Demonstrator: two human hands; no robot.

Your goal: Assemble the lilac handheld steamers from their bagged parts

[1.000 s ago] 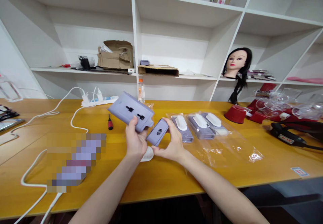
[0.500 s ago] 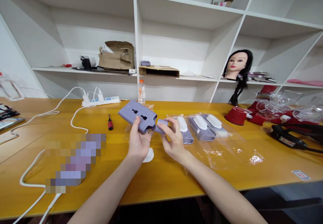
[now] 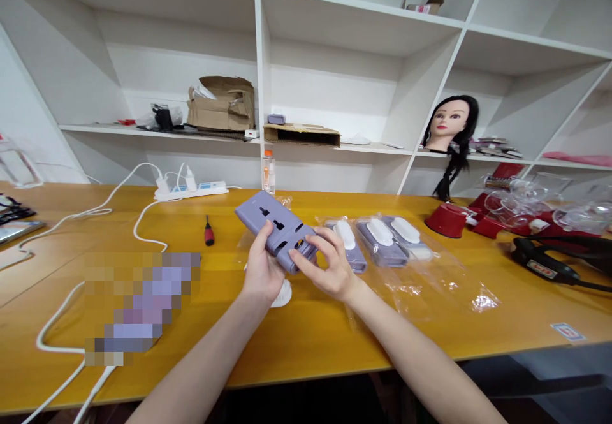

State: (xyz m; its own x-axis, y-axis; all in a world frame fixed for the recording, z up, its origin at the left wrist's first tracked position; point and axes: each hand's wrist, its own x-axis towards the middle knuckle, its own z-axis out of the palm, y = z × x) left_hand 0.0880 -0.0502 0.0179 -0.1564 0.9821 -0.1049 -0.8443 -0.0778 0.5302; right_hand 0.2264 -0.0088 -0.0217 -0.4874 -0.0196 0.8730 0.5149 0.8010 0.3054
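The cap [image 3: 289,246] now meets the case [image 3: 283,212], apart one second before. Left hand [image 3: 262,270] grips the lilac, black-slotted case; right hand [image 3: 331,270] pinches the cap.

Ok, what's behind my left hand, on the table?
Part of a white, rounded piece shows past your left hand; that hand, holding the purple case, covers the rest.

Place: workshop, by its look | table [image 3: 306,344]: power strip [image 3: 213,188] along back edge, screwdriver [image 3: 209,235] near it, bagged lilac devices [image 3: 389,250] | beyond back edge: white cubby shelving [image 3: 259,48], cardboard box [image 3: 217,115]
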